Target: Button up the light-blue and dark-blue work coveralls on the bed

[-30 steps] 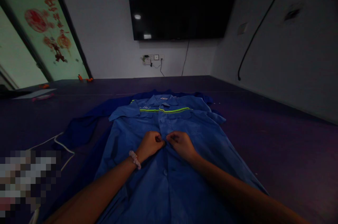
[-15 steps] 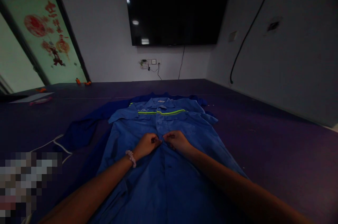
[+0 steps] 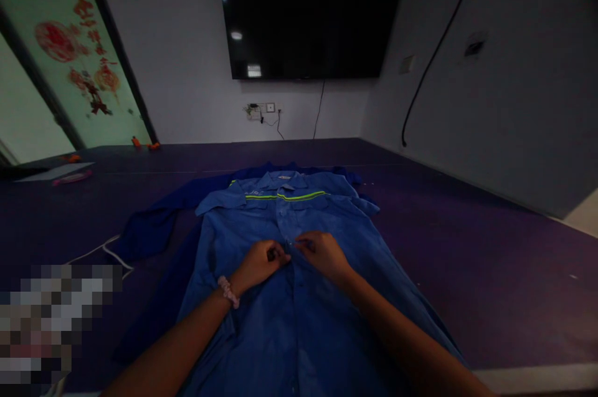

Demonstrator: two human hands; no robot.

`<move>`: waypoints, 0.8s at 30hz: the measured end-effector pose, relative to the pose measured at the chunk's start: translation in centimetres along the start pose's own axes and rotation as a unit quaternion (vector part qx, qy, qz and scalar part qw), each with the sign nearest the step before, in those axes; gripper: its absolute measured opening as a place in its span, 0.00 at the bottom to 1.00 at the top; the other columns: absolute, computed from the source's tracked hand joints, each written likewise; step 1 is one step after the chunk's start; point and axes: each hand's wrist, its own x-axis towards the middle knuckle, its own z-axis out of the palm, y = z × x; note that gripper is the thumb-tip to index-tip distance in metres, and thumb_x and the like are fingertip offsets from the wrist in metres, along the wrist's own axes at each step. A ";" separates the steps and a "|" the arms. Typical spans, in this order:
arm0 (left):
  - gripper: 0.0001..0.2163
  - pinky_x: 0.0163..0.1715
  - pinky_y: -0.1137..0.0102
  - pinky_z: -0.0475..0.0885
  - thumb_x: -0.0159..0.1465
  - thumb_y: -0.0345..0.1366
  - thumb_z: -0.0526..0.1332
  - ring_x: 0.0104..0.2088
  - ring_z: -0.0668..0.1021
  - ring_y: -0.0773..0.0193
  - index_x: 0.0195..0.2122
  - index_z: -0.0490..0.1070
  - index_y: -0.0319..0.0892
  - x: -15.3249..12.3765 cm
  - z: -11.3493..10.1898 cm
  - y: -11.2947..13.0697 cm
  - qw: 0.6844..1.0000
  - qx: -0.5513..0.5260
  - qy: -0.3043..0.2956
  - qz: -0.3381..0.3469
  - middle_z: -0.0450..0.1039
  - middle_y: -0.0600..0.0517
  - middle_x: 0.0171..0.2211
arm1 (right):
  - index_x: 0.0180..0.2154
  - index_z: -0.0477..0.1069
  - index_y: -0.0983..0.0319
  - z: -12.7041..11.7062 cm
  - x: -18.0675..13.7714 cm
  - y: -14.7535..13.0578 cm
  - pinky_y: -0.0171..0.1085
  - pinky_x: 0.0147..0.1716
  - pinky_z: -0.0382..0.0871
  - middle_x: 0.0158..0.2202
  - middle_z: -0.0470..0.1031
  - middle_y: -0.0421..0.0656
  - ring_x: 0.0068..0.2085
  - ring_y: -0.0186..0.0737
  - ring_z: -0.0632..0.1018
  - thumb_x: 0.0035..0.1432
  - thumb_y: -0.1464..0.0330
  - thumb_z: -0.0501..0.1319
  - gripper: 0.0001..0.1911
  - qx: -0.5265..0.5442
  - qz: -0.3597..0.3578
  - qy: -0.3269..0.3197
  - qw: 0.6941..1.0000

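Observation:
A blue short-sleeved work shirt (image 3: 252,334) lies front up, its collar away from me and a yellow-green stripe across the chest. My left hand (image 3: 262,265), with a pink scrunchie (image 3: 228,292) at the wrist, pinches the front placket around mid-chest. Just to its right, my right hand (image 3: 326,252) is closed too, thumb and finger together at the placket's other edge. The fingertips are close to each other, and any button between them is too small to make out. Beneath the shirt lies a darker blue long-sleeved garment (image 3: 152,229).
The clothes rest on a purple surface (image 3: 448,247). A white cord (image 3: 116,252) and a pixelated patch are at the left. Farther back are a pink item (image 3: 72,178) and small orange objects (image 3: 153,146). A large black screen (image 3: 313,17) hangs on the wall.
The view has shifted slightly. My right hand has moved a little right and its fingertips have come slightly away from the left ones. Both hands stay at the placket.

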 end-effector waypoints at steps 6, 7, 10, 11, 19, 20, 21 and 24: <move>0.13 0.27 0.74 0.62 0.55 0.44 0.59 0.26 0.70 0.66 0.36 0.71 0.41 -0.3 0.0 0.9 0.993 0.093 0.043 0.057 0.70 0.53 0.26 | 0.36 0.76 0.57 -0.8 -0.3 0.0 0.32 0.31 0.63 0.33 0.78 0.41 0.33 0.38 0.76 0.53 0.71 0.56 0.11 -0.047 -0.038 -0.066 0.996; 0.12 0.28 0.74 0.61 0.56 0.44 0.59 0.27 0.70 0.66 0.34 0.71 0.42 -0.4 0.0 1.0 0.990 0.116 0.042 0.068 0.70 0.52 0.27 | 0.34 0.76 0.58 -1.1 -0.3 0.0 0.31 0.28 0.62 0.30 0.78 0.41 0.31 0.37 0.76 0.52 0.70 0.57 0.09 -0.050 -0.044 -0.078 0.995; 0.13 0.24 0.74 0.58 0.55 0.45 0.59 0.23 0.67 0.68 0.23 0.69 0.40 -0.6 -0.2 1.2 0.984 0.158 0.037 0.074 0.67 0.53 0.22 | 0.26 0.75 0.60 -2.3 -0.9 -0.4 0.29 0.22 0.58 0.22 0.75 0.40 0.24 0.34 0.73 0.49 0.64 0.61 0.08 -0.017 -0.053 -0.123 0.991; 0.14 0.23 0.75 0.57 0.54 0.46 0.60 0.22 0.66 0.69 0.20 0.67 0.40 -0.7 -0.3 1.2 0.985 0.158 0.025 0.069 0.65 0.55 0.19 | 0.24 0.75 0.61 -2.8 -1.2 -0.6 0.29 0.20 0.58 0.21 0.74 0.39 0.23 0.33 0.73 0.48 0.62 0.62 0.09 0.006 -0.061 -0.148 0.987; 0.15 0.19 0.77 0.58 0.47 0.47 0.66 0.20 0.66 0.71 0.24 0.72 0.39 -1.4 -1.4 1.1 0.975 0.092 -0.199 0.049 0.65 0.57 0.18 | 0.14 0.72 0.61 -3.3 -3.4 -2.1 0.33 0.16 0.52 0.13 0.69 0.39 0.16 0.31 0.66 0.42 0.66 0.66 0.11 0.021 -0.092 -0.230 0.968; 0.14 0.20 0.77 0.58 0.46 0.46 0.67 0.20 0.67 0.71 0.27 0.74 0.40 -1.5 -1.5 1.1 0.972 0.099 -0.206 0.055 0.66 0.56 0.19 | 0.13 0.71 0.61 -2.9 -3.4 -2.1 0.34 0.16 0.52 0.13 0.68 0.40 0.15 0.31 0.65 0.43 0.64 0.65 0.13 -0.009 -0.085 -0.213 0.973; 0.14 0.20 0.77 0.59 0.46 0.44 0.68 0.21 0.68 0.70 0.29 0.74 0.40 -1.6 -1.5 1.2 0.969 0.107 -0.213 0.060 0.67 0.56 0.20 | 0.13 0.71 0.62 -2.6 -3.3 -2.0 0.34 0.17 0.51 0.13 0.68 0.41 0.16 0.32 0.64 0.45 0.62 0.64 0.15 -0.041 -0.074 -0.203 0.975; 0.12 0.21 0.77 0.60 0.48 0.42 0.67 0.22 0.69 0.70 0.31 0.75 0.41 -1.7 -1.5 1.4 0.962 0.133 -0.232 0.062 0.70 0.55 0.22 | 0.17 0.72 0.63 -1.6 -2.9 -1.9 0.34 0.17 0.52 0.15 0.68 0.42 0.17 0.34 0.65 0.47 0.54 0.61 0.20 -0.116 -0.037 -0.202 0.972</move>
